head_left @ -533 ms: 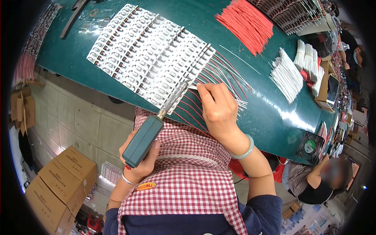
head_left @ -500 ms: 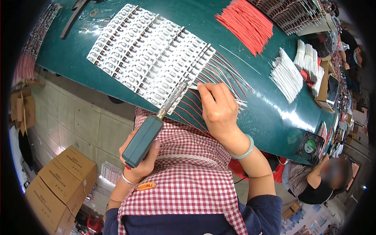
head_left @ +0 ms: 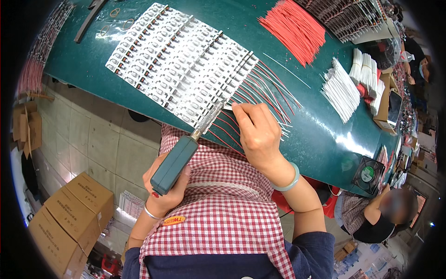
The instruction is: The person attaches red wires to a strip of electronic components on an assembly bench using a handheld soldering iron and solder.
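Observation:
My left hand is wrapped round the green boxy handle of a soldering iron. Its crusted silvery shaft reaches up and right, and the tip lies at the near right edge of a panel of white circuit boards. Beside that tip, my right hand pinches a thin white wire between thumb and forefinger. Red and white wires fan out from the panel's right edge, some passing beneath my right hand. The exact contact of tip, wire and board is too small to make out.
On the green table lie a pile of red wires, a heap of white wires and tied white bundles. A small fan stands near the right edge. Cardboard boxes sit lower left. Another person is at right.
The panel has shifted slightly right and down in view. The iron's tip and my right hand stay together at the panel's edge, both grips unchanged.

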A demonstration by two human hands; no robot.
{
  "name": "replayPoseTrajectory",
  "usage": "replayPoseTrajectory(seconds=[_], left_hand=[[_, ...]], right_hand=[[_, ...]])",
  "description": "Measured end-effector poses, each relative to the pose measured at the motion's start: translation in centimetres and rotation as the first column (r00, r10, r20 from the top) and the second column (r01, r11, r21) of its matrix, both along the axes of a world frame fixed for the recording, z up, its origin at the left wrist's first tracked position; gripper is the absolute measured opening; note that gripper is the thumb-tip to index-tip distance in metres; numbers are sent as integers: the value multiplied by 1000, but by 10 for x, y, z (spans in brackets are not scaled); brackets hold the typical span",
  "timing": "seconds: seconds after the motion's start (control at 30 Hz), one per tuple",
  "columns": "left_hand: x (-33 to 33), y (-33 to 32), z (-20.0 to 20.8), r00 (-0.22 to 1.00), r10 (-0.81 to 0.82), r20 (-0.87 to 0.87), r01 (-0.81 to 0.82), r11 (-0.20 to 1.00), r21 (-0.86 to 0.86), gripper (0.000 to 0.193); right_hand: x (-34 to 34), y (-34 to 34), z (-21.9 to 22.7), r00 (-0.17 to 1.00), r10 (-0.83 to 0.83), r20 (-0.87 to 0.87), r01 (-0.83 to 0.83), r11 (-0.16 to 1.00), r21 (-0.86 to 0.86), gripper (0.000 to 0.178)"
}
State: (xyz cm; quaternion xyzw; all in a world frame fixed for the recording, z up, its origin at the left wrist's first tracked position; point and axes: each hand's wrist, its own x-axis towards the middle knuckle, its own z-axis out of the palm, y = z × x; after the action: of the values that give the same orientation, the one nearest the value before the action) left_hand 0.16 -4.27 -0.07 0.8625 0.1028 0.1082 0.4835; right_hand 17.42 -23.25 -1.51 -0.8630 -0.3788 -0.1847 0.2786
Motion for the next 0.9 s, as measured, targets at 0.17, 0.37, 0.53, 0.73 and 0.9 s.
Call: replayPoseTrajectory(seconds=[0.17, 0.37, 0.53, 0.73, 0.9], left_hand=[[7, -2, 6, 1000, -20, -6, 20, 999, 44, 22], [8, -2, 8, 999, -37, 15, 36, 997, 61, 22], [-15, 2, -11, 999, 21, -44, -23, 998, -50, 24], [-26, 3, -18, 995, 50, -82, -57, 995, -85, 28], [-27, 4, -18, 997, 40, -60, -43, 998, -55, 28]], right_hand=[[0, 1, 0, 1000, 1, 4, -1, 1000, -11, 31], [-1, 2, 2, 1000, 0, 21, 0, 999, -43, 31], [0, 2, 2, 1000, -5, 17, 5, 999, -46, 31], [-2, 2, -1, 1000, -18, 2, 18, 999, -32, 29], [-8, 2, 1, 1000, 6, 19, -6, 1000, 6, 29]])
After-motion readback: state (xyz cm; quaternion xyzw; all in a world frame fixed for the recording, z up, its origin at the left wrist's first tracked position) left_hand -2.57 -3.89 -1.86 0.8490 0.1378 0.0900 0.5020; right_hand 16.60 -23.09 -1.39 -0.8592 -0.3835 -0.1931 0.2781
